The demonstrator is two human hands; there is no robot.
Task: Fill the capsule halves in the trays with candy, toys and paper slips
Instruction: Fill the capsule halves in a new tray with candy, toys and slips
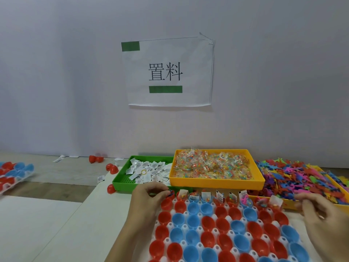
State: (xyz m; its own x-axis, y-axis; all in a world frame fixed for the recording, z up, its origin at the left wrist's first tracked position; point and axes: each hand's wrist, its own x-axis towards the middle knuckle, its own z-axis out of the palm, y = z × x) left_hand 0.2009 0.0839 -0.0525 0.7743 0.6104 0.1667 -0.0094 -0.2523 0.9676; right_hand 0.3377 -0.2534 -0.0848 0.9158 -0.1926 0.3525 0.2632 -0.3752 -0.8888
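the white tray (232,232) of red and blue capsule halves (222,224) lies right under me at 6 o'clock, its cups open upward. only the far row (217,197) holds anything: paper slips stand upright in those cups, with bits of candy and a pink toy showing beside them. the nearer rows are bare shells.

my left hand (149,199) sits at the tray's far left corner, about 10 o'clock from its middle, fingers curled with the tips pinched together over the corner cup; something small seems to be between them, though i cannot tell what. my right hand (324,214) hangs at 2 o'clock off the tray's right edge, fingers loosely bent; it is blurred and i cannot tell whether it holds anything.

beyond the tray at 12 o'clock stands the yellow bin (217,181) of wrapped candy, touching the green bin (122,181) of paper slips at 11 o'clock. at 2 o'clock a heap of coloured plastic toys (294,176) fills another yellow bin. a second tray (13,174) of halves lies well apart at 9 o'clock, and loose red halves (111,168) lie near the green bin. a paper sign (168,72) hangs on the wall.
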